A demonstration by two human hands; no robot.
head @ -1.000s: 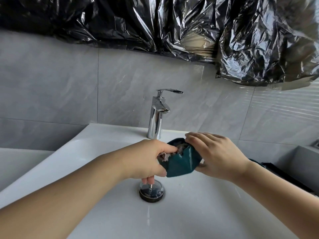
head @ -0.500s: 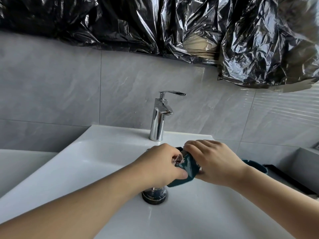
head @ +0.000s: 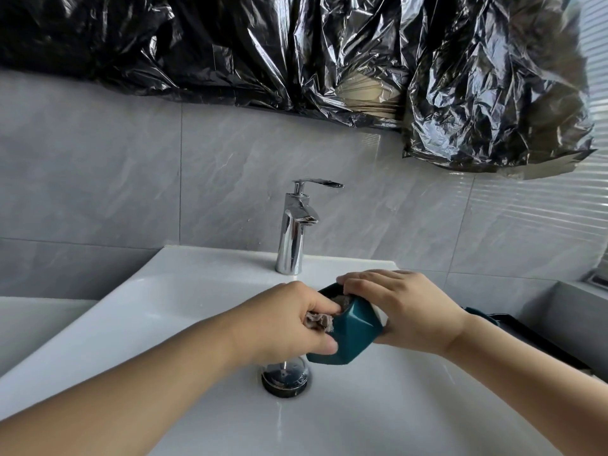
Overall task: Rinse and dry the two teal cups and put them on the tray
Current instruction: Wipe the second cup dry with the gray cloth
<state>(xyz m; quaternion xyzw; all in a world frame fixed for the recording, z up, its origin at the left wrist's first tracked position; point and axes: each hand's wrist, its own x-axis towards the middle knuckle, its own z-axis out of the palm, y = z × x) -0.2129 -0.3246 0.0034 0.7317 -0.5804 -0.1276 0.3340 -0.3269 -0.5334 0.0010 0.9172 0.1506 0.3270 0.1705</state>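
Over the sink (head: 138,311), just above the drain (head: 285,378), both hands meet on one teal cup (head: 350,337). Right hand (head: 408,311) wraps the cup from the far side, fingers over the rim, thumb under the base, holding it tilted w/ its mouth turned toward the left hand. Cup is faceted, held in the air, not touching the basin. Left hand (head: 289,324) is closed on a grey-brown cloth (head: 320,320); its fingers push part of the cloth into the cup's mouth, the rest bunches out between fingers and rim.

Behind the hands, a chrome tap (head: 294,232) stands at the back of the sink, lever pointing right, no water running from it. Wet streak on the basin in front of the drain.

To the right, past the right wrist, a bit of a 2nd teal cup (head: 478,313) shows, next to the dark edge of a tray (head: 526,330); whether it sits on the tray I can't tell, the arm hides most of it.

Grey tiles (head: 98,176) cover the wall, w/ crumpled black plastic sheet (head: 263,44) hung across the top.
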